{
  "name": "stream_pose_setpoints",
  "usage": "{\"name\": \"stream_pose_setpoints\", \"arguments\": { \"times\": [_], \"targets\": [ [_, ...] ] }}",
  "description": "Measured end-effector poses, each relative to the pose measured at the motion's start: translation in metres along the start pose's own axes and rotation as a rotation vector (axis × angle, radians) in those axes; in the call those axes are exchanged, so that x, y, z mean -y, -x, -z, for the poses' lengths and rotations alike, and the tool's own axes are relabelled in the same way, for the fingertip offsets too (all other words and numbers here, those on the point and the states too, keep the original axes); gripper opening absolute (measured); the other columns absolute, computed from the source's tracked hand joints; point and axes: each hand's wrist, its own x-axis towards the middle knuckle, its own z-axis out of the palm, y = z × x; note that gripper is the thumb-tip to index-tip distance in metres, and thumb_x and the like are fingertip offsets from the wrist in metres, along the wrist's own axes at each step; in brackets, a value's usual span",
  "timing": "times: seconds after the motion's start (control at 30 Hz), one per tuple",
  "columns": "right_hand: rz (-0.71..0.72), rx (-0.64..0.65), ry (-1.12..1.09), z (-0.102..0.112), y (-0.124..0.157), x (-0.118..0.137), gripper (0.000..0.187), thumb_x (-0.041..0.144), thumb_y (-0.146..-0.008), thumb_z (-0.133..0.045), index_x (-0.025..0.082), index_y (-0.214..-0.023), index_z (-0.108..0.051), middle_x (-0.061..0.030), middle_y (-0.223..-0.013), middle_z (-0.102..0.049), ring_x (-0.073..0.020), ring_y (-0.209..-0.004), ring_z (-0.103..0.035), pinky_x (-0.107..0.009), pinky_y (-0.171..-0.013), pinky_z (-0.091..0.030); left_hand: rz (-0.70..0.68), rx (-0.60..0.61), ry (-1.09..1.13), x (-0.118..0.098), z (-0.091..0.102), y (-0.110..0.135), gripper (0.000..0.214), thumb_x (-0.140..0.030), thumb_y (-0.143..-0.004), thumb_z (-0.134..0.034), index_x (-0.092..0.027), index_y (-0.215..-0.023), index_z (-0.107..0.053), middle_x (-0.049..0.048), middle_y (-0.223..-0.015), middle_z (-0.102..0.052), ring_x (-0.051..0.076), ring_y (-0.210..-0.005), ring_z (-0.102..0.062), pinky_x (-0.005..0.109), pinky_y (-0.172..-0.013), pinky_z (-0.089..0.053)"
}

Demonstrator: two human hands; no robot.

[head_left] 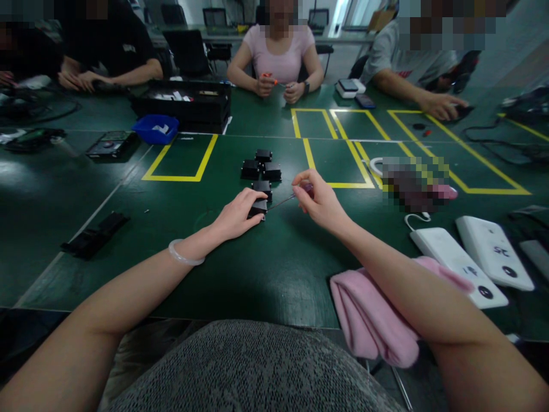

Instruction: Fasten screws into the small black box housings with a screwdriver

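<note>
1. Left hand (237, 216): lies palm down on the green tabletop (266, 269), fingers curled over and touching the nearest small black block (258, 208), pinning it in place. A pale bangle (184, 255) circles the wrist.
2. Right hand (319, 200): thumb and fingers pinched shut around the handle of a thin screwdriver (288, 198); the shaft slants left and down, its tip at the top of the held block.
3. Black blocks: one further block (262, 187) sits just behind the held one; three more (261, 166) stand clustered a little farther away, between the two yellow taped rectangles (182, 160).
4. Pink cloth (364, 317): folded at the near edge of the tabletop, partly under the right forearm.
5. White flat devices (493, 252): two lie side by side to the right of the cloth, each with dark round marks; a white cable (415, 218) loops beside them.
6. Flat black part (94, 234): lies alone at the left, well apart from the hands.
7. Blue tray (155, 129) and black crate (184, 103): set at the far left of the tabletop, touching or nearly so.
8. Other people: three sit along the far side, their hands resting on the tabletop; the one in a pink shirt (283, 54) holds a small orange-tipped tool.
</note>
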Motion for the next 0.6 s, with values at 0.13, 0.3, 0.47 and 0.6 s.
{"name": "stream_pose_setpoints", "arguments": {
  "times": [0.13, 0.3, 0.47, 0.6],
  "targets": [
    [-0.010, 0.011, -0.009, 0.0004, 0.0001, -0.0006, 0.012, 0.033, -0.099, -0.057, 0.025, -0.094, -0.049, 0.0044, -0.069, -0.049, -0.0130, -0.056, -0.046, -0.029, -0.058, -0.037, -0.009, -0.007, 0.006, 0.0009, -0.0006, 0.0003, 0.043, -0.026, -0.095, -0.060, -0.023, -0.137, -0.052, 0.0109, -0.134, -0.057, 0.031, -0.127, -0.058, 0.049, -0.103, -0.054],
    [-0.030, 0.026, 0.007, 0.0031, -0.0007, -0.0020, 0.021, 0.037, -0.100, -0.057, 0.024, -0.086, -0.049, 0.0040, -0.064, -0.048, -0.0133, -0.057, -0.045, -0.028, -0.057, -0.033, -0.010, -0.005, 0.004, 0.0005, 0.0002, 0.0006, 0.042, -0.027, -0.095, -0.059, -0.024, -0.137, -0.052, 0.0108, -0.133, -0.057, 0.031, -0.126, -0.059, 0.049, -0.102, -0.055],
    [-0.014, 0.021, 0.002, 0.0023, -0.0004, -0.0011, 0.012, 0.034, -0.100, -0.055, 0.024, -0.095, -0.051, 0.0043, -0.067, -0.049, -0.0136, -0.060, -0.047, -0.029, -0.059, -0.036, -0.013, -0.004, 0.000, -0.0004, 0.0010, 0.0004, 0.042, -0.027, -0.095, -0.059, -0.022, -0.137, -0.052, 0.0114, -0.133, -0.057, 0.031, -0.127, -0.059, 0.049, -0.103, -0.055],
    [-0.004, 0.023, -0.012, 0.0016, -0.0001, -0.0019, 0.009, 0.033, -0.101, -0.054, 0.024, -0.101, -0.051, 0.0052, -0.068, -0.049, -0.0130, -0.059, -0.047, -0.029, -0.059, -0.037, 0.001, 0.013, -0.002, -0.0013, 0.0021, 0.0005, 0.043, -0.028, -0.096, -0.059, -0.023, -0.137, -0.051, 0.0116, -0.135, -0.056, 0.032, -0.127, -0.058, 0.049, -0.101, -0.055]
  ]
}}
